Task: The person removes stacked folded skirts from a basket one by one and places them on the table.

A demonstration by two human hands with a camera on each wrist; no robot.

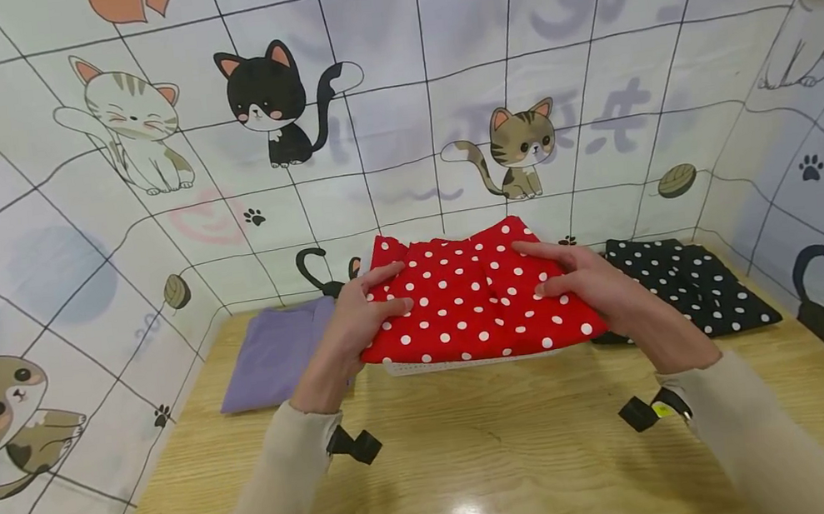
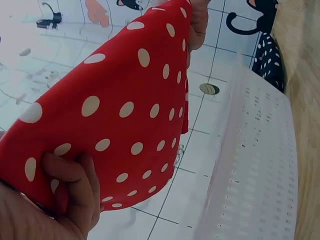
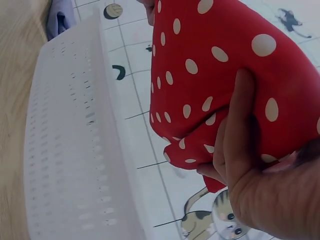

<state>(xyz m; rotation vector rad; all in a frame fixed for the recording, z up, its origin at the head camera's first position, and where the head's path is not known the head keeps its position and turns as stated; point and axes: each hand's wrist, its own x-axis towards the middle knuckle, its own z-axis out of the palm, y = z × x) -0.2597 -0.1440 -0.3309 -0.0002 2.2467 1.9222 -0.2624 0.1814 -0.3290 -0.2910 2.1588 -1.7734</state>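
Observation:
A red cloth with white dots (image 1: 454,303) is stretched between my two hands in the head view, folded or doubled over. My left hand (image 1: 358,317) grips its left end, the fingers curled over the fabric in the left wrist view. At the other end my right hand (image 1: 599,283) pinches the cloth, which bunches into creases by the fingers (image 3: 240,115). Close below the cloth stands a white perforated plastic basket (image 2: 255,165), mostly hidden behind the cloth in the head view. Its inside does not show.
A folded purple cloth (image 1: 264,360) lies on the wooden table (image 1: 477,443) to the basket's left. On the right lies a folded black cloth with white dots (image 1: 687,287). A wall covering with cartoon cats (image 1: 401,149) encloses the table's back and sides.

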